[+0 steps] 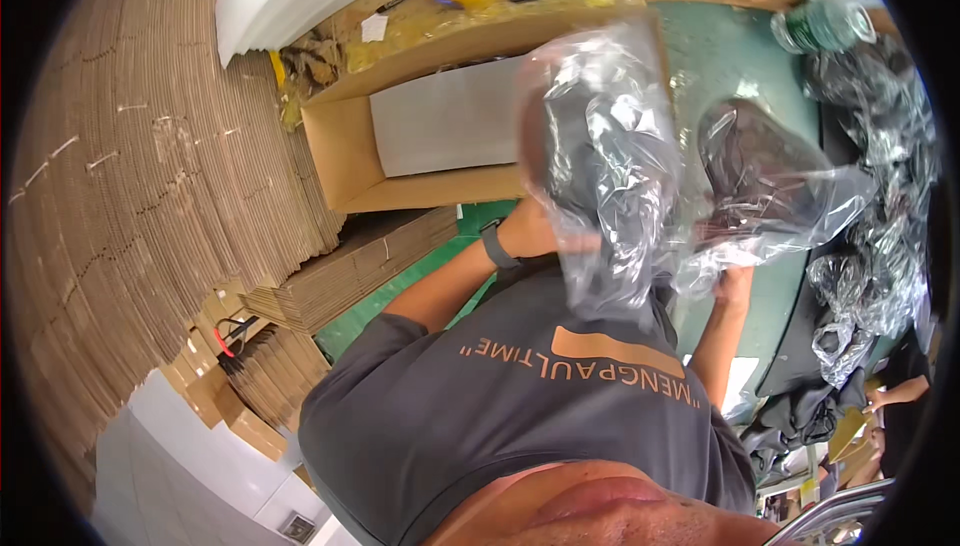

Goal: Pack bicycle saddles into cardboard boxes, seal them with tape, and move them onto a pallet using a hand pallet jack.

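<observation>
**Bagged garments being lifted over the open box**

A stack of flat cardboard (150, 166) is leaning at the far left. Next to it, an open box (340, 146) is lying on the bench (740, 56). A bagged dark garment (600, 176) is being held up by the left hand (535, 231), closed on its lower edge. A second bag (770, 196) is being gripped from below by the right hand (735, 286). The slippery film is best being pinched firmly and the bags kept apart while being lowered flat into the box.
</observation>
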